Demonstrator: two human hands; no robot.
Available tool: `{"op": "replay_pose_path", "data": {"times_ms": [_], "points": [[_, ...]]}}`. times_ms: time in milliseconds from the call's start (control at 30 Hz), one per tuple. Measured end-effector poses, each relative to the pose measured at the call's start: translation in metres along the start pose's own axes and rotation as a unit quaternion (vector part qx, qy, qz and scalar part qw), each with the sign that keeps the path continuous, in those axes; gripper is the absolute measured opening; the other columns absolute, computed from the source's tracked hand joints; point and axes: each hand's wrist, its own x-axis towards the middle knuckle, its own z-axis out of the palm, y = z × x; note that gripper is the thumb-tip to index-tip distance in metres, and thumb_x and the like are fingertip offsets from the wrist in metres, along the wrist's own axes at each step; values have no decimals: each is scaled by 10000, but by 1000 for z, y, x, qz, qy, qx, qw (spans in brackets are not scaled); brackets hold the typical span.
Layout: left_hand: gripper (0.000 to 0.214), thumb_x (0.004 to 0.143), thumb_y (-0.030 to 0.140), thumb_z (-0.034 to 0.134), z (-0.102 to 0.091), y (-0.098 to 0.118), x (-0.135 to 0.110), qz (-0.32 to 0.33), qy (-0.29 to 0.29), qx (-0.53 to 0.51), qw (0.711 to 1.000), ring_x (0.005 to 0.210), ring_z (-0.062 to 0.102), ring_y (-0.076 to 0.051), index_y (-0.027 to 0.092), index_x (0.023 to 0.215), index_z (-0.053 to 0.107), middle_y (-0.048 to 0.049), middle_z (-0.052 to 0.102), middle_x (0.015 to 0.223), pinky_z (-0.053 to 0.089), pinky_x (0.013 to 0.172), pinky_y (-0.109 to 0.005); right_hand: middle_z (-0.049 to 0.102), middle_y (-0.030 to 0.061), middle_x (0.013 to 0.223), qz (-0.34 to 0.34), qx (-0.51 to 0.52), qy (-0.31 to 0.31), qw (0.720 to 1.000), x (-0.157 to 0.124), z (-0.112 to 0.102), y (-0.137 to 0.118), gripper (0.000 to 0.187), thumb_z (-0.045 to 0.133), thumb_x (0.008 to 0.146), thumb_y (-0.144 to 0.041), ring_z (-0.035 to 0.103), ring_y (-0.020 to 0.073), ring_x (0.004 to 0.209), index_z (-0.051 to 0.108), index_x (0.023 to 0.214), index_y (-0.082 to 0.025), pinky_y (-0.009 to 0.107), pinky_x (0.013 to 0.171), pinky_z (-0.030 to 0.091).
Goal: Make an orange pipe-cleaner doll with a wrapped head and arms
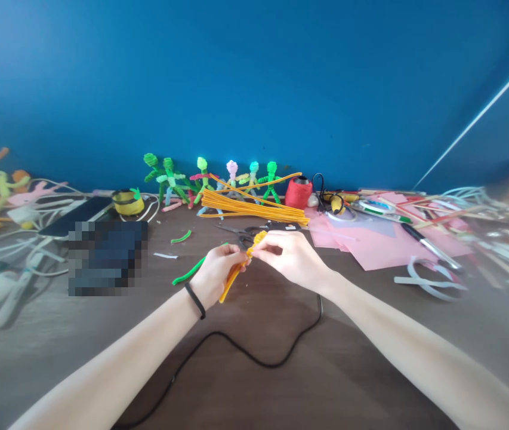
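My left hand (219, 269), with a black band at its wrist, pinches an orange pipe cleaner (231, 282) whose straight ends hang down toward me. The fingers of my right hand (290, 254) are closed on the upper part of the same pipe cleaner, where it is bunched into a small coil. Both hands meet above the middle of the table. A green pipe cleaner piece (189, 273) lies beside my left hand, partly hidden by it. Just beyond my hands are scissors (245, 237), partly covered. A bundle of orange pipe cleaners (254, 206) lies farther back.
Several pipe-cleaner figures (203, 179) lean along the blue wall. A red spool (299, 192) and pink paper sheets (366, 245) are at the back right. A pixelated dark object (108, 257) lies left. A black cable (254, 358) crosses the table in front of me.
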Motion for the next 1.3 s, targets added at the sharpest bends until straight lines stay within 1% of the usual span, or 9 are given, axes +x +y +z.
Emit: {"op": "replay_pose_path", "data": {"times_ms": [100, 233, 433, 633, 767, 933, 1067, 1200, 1300], "points": [[164, 573, 90, 604, -4, 1, 3, -6, 6, -42, 999, 491, 491, -70, 146, 533, 456, 10, 549, 503, 368, 511, -191, 625, 31, 710, 51, 75, 2, 996, 1, 0, 2, 143, 529, 774, -242, 548, 118, 597, 644, 749, -160, 244, 571, 418], [148, 588, 78, 595, -6, 2, 6, -3, 1, -79, 997, 511, 493, -65, 142, 547, 468, 5, 551, 534, 384, 536, -184, 605, 25, 655, 134, 204, -39, 969, 2, 2, 6, 182, 524, 765, -272, 570, 118, 526, 623, 838, -138, 251, 510, 464], [112, 612, 72, 579, -6, 2, 5, 2, -16, -112, 994, 537, 505, -71, 131, 578, 489, -6, 560, 569, 406, 566, -187, 610, 25, 634, 167, 291, -52, 941, 4, 6, 17, 160, 578, 721, -273, 598, 128, 540, 593, 782, -125, 272, 534, 493], [97, 638, 48, 551, -7, 2, 5, -28, -41, -119, 992, 517, 505, -65, 127, 619, 500, -22, 581, 579, 411, 524, -162, 626, 35, 649, 198, 362, -59, 909, 7, 9, 29, 200, 645, 660, -268, 620, 140, 554, 599, 766, -104, 281, 549, 511], [77, 641, 54, 550, -8, 2, 4, -48, -69, -118, 990, 523, 508, -61, 121, 634, 514, -33, 587, 593, 413, 524, -150, 632, 35, 646, 204, 401, -56, 891, 7, 10, 34, 265, 687, 615, -313, 625, 142, 555, 612, 759, -103, 286, 558, 521], [83, 612, 71, 574, -9, 2, 3, -53, -103, -114, 987, 538, 509, -68, 124, 638, 516, -26, 574, 586, 397, 513, -157, 632, 30, 638, 203, 402, -70, 890, 7, 9, 34, 304, 707, 581, -355, 617, 133, 550, 626, 728, -100, 276, 551, 520], [124, 579, 71, 596, -10, 3, 3, -42, -128, -67, 989, 560, 525, -79, 131, 652, 516, -10, 572, 579, 381, 515, -168, 643, 25, 646, 198, 406, -112, 885, 6, 7, 36, 297, 719, 571, -320, 615, 126, 564, 642, 753, -98, 275, 577, 519], [170, 558, 73, 614, -9, 3, 1, -25, -157, 0, 987, 541, 528, -88, 146, 656, 496, 10, 565, 564, 379, 507, -193, 665, 31, 679, 191, 433, -158, 866, 4, 4, 46, 251, 725, 574, -248, 633, 140, 625, 650, 772, -113, 284, 621, 523], [183, 555, 69, 610, -7, 3, 0, -17, -162, 43, 986, 522, 537, -88, 152, 642, 472, 20, 565, 565, 392, 504, -204, 674, 43, 713, 184, 462, -187, 847, 2, 1, 52, 245, 720, 581, -204, 641, 146, 654, 659, 800, -116, 277, 633, 523]]}}
